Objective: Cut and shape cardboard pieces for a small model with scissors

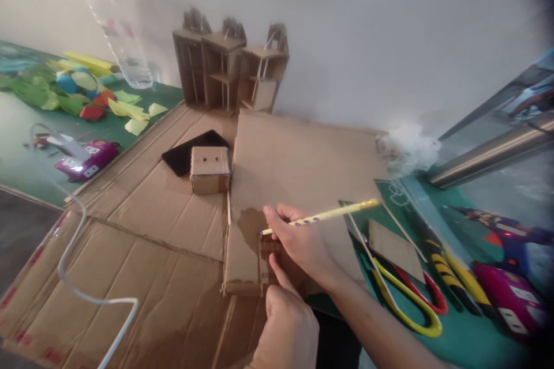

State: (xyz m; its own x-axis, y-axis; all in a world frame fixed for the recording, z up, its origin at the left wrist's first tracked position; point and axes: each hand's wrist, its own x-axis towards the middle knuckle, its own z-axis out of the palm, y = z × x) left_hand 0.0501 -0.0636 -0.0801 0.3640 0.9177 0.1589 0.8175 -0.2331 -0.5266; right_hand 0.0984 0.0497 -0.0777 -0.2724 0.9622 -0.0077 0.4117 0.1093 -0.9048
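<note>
My right hand (pixel 303 245) pinches a yellow pencil (pixel 333 213), its tip touching a small brown cardboard piece (pixel 269 253) that lies on a larger cardboard sheet (pixel 294 167). My left hand (pixel 288 328) is closed low in the middle, its thumb pressed on the near edge of that small piece. A small cardboard box (pixel 210 169) with two holes stands further back, apart from both hands.
Three cardboard shelf models (pixel 229 66) stand against the wall. A black pad (pixel 186 151) lies beside the box. Scissors (pixel 409 300), glue guns (pixel 506 294) and a cardboard scrap (pixel 396 248) lie right on the green mat. Coloured paper (pixel 82 89), a plastic bottle (pixel 123 34) and a white cable (pixel 78 288) are left.
</note>
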